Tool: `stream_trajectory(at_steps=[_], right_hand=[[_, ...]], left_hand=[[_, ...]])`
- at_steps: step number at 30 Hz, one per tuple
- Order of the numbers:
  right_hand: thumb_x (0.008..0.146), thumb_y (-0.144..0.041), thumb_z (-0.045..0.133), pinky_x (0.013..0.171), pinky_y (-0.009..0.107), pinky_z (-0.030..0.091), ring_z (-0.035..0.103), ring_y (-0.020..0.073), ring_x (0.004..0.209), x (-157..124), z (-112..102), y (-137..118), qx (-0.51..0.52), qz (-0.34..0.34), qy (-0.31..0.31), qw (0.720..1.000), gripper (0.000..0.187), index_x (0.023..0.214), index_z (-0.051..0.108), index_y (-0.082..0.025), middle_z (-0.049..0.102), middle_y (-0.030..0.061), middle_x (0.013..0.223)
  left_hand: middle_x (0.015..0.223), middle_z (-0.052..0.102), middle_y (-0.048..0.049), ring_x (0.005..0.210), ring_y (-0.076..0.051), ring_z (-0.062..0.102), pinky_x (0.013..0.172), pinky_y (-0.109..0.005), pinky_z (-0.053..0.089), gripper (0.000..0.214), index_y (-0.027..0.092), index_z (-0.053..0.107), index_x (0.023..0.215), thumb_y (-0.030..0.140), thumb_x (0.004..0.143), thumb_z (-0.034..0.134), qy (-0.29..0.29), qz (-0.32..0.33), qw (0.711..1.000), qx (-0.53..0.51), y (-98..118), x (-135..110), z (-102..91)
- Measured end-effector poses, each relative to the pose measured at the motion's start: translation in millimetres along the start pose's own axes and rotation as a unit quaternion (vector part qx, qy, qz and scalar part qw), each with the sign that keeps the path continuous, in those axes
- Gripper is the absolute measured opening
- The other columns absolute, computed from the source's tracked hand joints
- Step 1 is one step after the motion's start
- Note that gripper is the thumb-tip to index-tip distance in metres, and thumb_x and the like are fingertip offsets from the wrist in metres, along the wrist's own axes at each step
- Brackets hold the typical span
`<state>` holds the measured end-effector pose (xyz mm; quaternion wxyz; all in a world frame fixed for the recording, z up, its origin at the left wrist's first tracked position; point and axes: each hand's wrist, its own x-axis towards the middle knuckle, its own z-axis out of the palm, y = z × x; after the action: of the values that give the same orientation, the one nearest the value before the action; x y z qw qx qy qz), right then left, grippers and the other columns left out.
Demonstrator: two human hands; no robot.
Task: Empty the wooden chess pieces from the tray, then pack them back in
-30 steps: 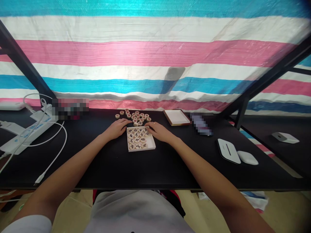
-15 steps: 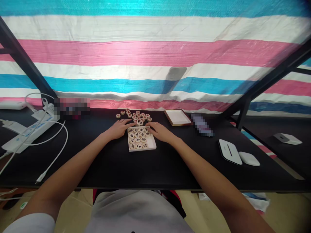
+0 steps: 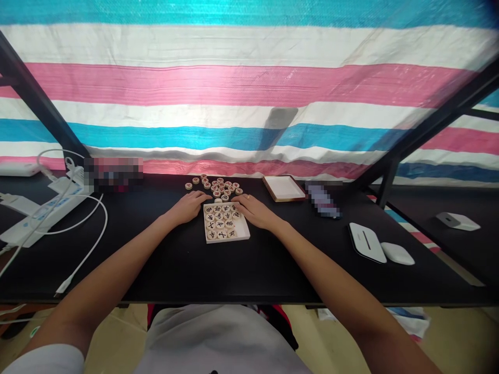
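Observation:
A shallow white box on the black desk holds rows of round Chinese chess pieces with dark characters; its right side shows bare bottom. My left hand lies at the box's upper left corner, fingers stretched toward a pale piece with no character showing, just beyond the far rim. My right hand rests over the upper right corner, its fingers extended onto the rim and the corner piece. Nothing is visibly gripped by either hand. Behind the box lies a loose cluster of pieces, mostly with red characters.
Right of the cluster lies a box lid, inside up. Beyond it are a blurred phone-like object, a flat white device and a white mouse. A power strip with cables occupies the left.
My left hand has drawn back slightly left from the loose pieces, uncovering the pale piece by the far rim. My right hand stays almost in place. The view has shifted a little.

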<state>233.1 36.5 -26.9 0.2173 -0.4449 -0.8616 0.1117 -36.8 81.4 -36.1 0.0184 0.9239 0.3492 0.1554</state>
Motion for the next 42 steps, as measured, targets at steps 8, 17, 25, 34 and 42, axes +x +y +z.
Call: stream_trajectory(at_steps=[8, 17, 25, 34, 42], right_hand=[[0.097, -0.039, 0.03, 0.094, 0.039, 0.04, 0.054, 0.0233, 0.101, 1, 1, 1, -0.011, -0.005, -0.014, 1.0, 0.039, 0.116, 0.057, -0.019, 0.062, 0.0093, 0.113], [0.096, -0.04, 0.033, 0.094, 0.039, 0.04, 0.054, 0.0234, 0.101, 1, 0, 0, -0.016, -0.001, -0.017, 1.0, 0.038, 0.115, 0.057, -0.017, 0.062, 0.0097, 0.112], [0.096, -0.04, 0.034, 0.093, 0.039, 0.041, 0.054, 0.0232, 0.1, 1, 1, 2, -0.014, -0.006, -0.01, 1.0, 0.037, 0.115, 0.057, -0.018, 0.062, 0.0093, 0.112], [0.096, -0.039, 0.036, 0.094, 0.039, 0.041, 0.056, 0.0234, 0.102, 2, 0, 1, -0.008, -0.012, -0.005, 1.0, 0.035, 0.113, 0.059, -0.019, 0.063, 0.0095, 0.11], [0.096, -0.038, 0.036, 0.095, 0.039, 0.04, 0.055, 0.023, 0.103, 1, 2, 3, -0.009, -0.013, -0.002, 1.0, 0.035, 0.114, 0.058, -0.018, 0.063, 0.0093, 0.111]], left_hand=[[0.125, 0.052, -0.0079, 0.111, -0.02, 0.052, 0.096, -0.036, 0.043, 0.059, 0.027, 0.038, 0.14, 0.004, 0.086, 0.031, -0.007, 0.021, 1.0, -0.002, 2, -1, -5.3], [0.113, 0.057, -0.0091, 0.106, -0.021, 0.055, 0.093, -0.035, 0.045, 0.036, 0.021, 0.066, 0.109, 0.016, 0.089, 0.036, 0.009, 0.021, 0.999, -0.04, 1, -1, -3.9], [0.105, 0.065, -0.0072, 0.095, -0.018, 0.062, 0.088, -0.032, 0.05, 0.035, 0.017, 0.054, 0.123, 0.025, 0.091, 0.042, 0.066, -0.052, 0.991, -0.105, -6, 1, -1.3], [0.098, 0.065, -0.0065, 0.096, -0.017, 0.061, 0.086, -0.035, 0.051, 0.02, 0.024, 0.064, 0.105, 0.025, 0.093, 0.047, 0.186, 0.167, 0.968, -0.002, 29, -12, -27.4], [0.099, 0.068, -0.0052, 0.089, -0.015, 0.061, 0.079, -0.03, 0.049, 0.027, 0.025, 0.064, 0.107, 0.027, 0.097, 0.039, 0.108, 0.235, 0.966, 0.007, 60, -9, -24.3]])
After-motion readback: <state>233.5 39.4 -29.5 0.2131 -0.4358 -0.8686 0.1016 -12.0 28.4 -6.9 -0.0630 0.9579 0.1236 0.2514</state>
